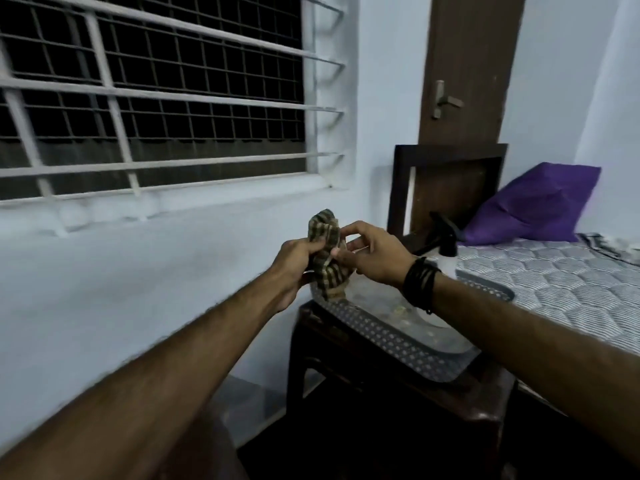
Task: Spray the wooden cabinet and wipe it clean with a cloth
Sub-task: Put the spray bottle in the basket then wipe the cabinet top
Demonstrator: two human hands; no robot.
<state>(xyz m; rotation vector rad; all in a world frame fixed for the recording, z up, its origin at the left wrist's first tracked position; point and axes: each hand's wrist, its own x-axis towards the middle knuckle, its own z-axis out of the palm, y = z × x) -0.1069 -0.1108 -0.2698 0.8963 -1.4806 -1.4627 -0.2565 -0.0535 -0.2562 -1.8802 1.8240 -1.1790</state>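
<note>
A checked brown and cream cloth (327, 251) is bunched up between both hands, in front of the white wall. My left hand (294, 263) grips its lower left side. My right hand (374, 252) pinches its right edge with thumb and fingers; black bands circle that wrist. Behind my right hand stands a spray bottle (446, 244) with a black trigger head, its body mostly hidden. No wooden cabinet can be told apart; a dark wooden panel (450, 188) leans at the bed's head.
A dark wooden stool (381, 386) stands below my hands and carries a grey perforated tray (388, 344). To the right lies a bed with a quilted mattress (561, 289) and a purple pillow (533, 206). A barred window (156, 98) fills the left wall; a brown door (467, 64) is behind.
</note>
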